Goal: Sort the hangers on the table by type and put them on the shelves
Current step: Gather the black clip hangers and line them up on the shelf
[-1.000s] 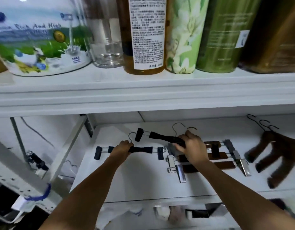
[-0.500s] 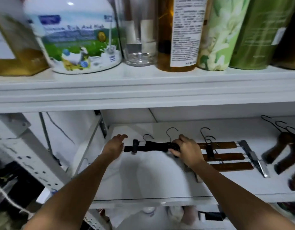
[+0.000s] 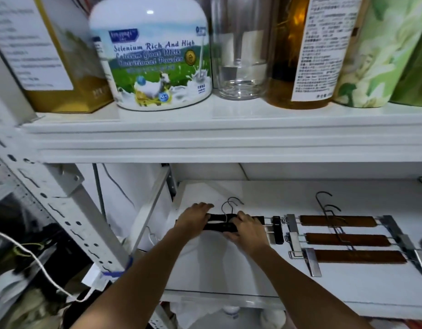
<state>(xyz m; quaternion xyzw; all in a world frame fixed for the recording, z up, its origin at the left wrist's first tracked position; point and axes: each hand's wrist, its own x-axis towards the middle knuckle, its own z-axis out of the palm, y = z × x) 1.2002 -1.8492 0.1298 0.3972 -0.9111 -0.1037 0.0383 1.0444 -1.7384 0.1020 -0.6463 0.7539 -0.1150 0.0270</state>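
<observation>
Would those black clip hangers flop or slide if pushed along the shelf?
Probably stiff: the black hangers lie straight under the left hand and right hand. Likely to slide easily, as the white shelf looks glossy. Their wire hooks might tangle.

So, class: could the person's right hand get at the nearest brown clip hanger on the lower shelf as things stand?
Probably yes: the nearest brown hanger lies right of the right hand on bare shelf, with nothing between. But that hand grips the black hangers and must release them first.
</observation>
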